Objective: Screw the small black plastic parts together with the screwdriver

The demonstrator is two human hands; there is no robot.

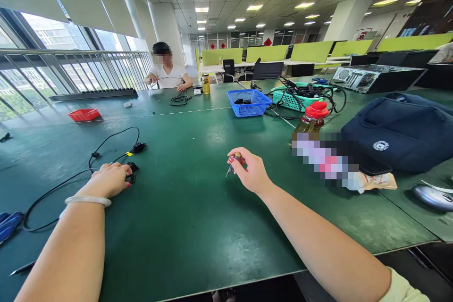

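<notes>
My left hand (110,179) rests on the green table (198,226) with its fingers curled over a small black part (132,173) at the end of a black cable (106,144). A white bangle sits on that wrist. My right hand (249,170) hovers a little above the table's middle. Its thumb and fingers pinch a small screwdriver (231,164) with its tip pointing down and left. The cable loops across the table to the left of both hands, with another black connector (138,147) and a yellow tag beyond my left hand.
A blue basket (248,102), a teal basket with cables (300,96), a red-capped bottle (313,118) and a dark blue bag (399,132) stand to the right. A red tray (84,114) lies far left. Another person (168,73) sits at the far end handling a cable.
</notes>
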